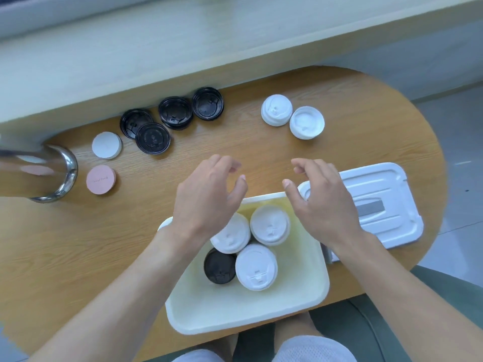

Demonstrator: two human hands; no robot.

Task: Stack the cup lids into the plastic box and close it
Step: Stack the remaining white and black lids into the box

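A cream plastic box [251, 313] sits open at the table's near edge. Inside it lie three white cup lids [270, 224] and one black lid [219, 266]. My left hand [206, 197] and my right hand [317, 199] hover above the box's far rim, fingers loosely spread, holding nothing. The box's white cover [379, 202] lies flat to the right of the box. Farther back on the table are several black lids [175, 112], two white domed lids [276, 110], a flat white lid [107, 145] and a pink lid [101, 179].
A shiny metal post [56, 173] rises at the table's left. The wooden table [78, 244] has a rounded right end and runs along a pale ledge at the back. My knees show below the near edge.
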